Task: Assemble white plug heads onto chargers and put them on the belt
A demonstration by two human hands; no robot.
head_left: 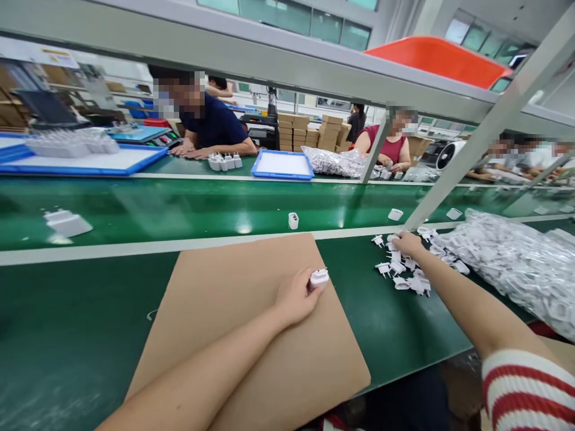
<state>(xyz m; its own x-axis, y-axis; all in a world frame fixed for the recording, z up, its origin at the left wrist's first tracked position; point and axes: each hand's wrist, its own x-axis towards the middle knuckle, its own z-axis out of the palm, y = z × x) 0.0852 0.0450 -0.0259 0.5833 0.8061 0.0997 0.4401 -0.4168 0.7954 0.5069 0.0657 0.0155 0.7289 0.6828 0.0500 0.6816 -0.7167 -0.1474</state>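
Observation:
My left hand is closed around a white plug-in charger above the brown cardboard sheet. The charger's pins face away from me. My right hand reaches out to the far right, its fingers closed on a small white plug piece at the back of a loose pile. Several white two-pin plug pieces lie scattered below and beside that hand on the green table.
A big clear bag of white parts lies right of the pile. White chargers lie on the green belt beyond the table. A slanted grey post stands near my right hand. Co-workers sit across, near blue-rimmed trays.

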